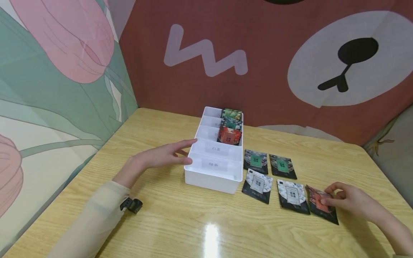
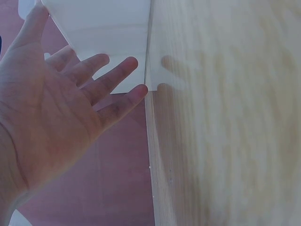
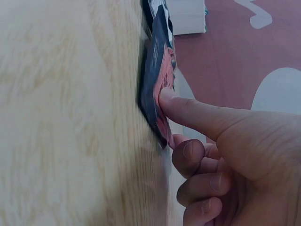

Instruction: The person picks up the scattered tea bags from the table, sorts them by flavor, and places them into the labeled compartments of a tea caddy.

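Observation:
My right hand (image 1: 355,202) pinches a red and black tea sachet (image 1: 322,205) at its right edge, low over the table. In the right wrist view the thumb lies on the red face of the sachet (image 3: 162,77), and the other fingers are curled by its edge. My left hand (image 1: 164,154) touches the left side of a white divided box (image 1: 213,182), its fingers spread and fairly straight. In the left wrist view those fingers (image 2: 115,80) lie along the wall of the box (image 2: 103,28). The box's two near compartments show printed labels and no sachets.
Red sachets (image 1: 229,137), green-labelled sachets (image 1: 233,124) and green sachets (image 1: 232,113) stand in the far compartments. Right of the box lie two green-labelled sachets (image 1: 256,161) and two white ones (image 1: 293,196) on the wooden table (image 1: 174,222). A patterned cloth (image 1: 267,93) hangs behind.

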Available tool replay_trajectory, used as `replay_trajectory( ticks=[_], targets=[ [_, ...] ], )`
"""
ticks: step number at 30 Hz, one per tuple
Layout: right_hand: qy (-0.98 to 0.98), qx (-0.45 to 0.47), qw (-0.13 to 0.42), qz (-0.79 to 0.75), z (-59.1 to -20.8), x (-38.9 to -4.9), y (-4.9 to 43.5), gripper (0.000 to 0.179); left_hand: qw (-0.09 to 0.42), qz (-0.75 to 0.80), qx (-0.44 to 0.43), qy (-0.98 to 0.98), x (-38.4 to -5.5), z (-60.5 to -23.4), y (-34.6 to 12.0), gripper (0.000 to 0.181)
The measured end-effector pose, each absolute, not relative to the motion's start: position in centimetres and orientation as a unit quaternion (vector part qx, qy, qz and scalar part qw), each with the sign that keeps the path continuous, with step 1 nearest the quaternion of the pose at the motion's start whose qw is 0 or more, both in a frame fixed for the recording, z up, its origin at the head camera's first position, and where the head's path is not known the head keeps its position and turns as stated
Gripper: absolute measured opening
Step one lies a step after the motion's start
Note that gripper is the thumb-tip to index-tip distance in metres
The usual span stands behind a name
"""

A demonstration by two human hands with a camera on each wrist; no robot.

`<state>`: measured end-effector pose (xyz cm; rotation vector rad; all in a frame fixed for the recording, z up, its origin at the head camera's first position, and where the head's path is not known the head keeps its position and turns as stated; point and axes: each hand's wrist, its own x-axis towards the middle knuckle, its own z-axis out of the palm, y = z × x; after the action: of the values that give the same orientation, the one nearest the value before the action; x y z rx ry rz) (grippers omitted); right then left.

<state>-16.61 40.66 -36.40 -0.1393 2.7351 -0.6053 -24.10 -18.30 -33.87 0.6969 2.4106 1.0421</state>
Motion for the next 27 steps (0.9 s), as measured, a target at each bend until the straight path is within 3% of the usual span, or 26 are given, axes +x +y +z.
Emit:
replay_trajectory(
  ticks=[4,9,13,27],
  targets=[
    [0.953,-0.038,0.194,-0.232,-36.7,-16.8,41.3,0.041,0.214,0.375,0.25,0.867,-24.2,-33.9,-18.3,0.08],
    [0.957,-0.033,0.178,-0.226,-37.0,-16.5,41.7,0.031,0.214,0.376,0.253,0.865,-24.3,-34.0,-18.3,0.08],
    [0.967,-0.015,0.157,-0.198,-36.1,-16.0,41.4,0.033,0.213,0.377,0.258,0.864,-24.4,-34.1,-18.2,0.08],
    [0.987,-0.051,0.016,-0.152,-31.7,-15.4,38.7,0.035,0.214,0.38,0.257,0.863,-24.3,-34.0,-18.4,0.081]
  ],
)
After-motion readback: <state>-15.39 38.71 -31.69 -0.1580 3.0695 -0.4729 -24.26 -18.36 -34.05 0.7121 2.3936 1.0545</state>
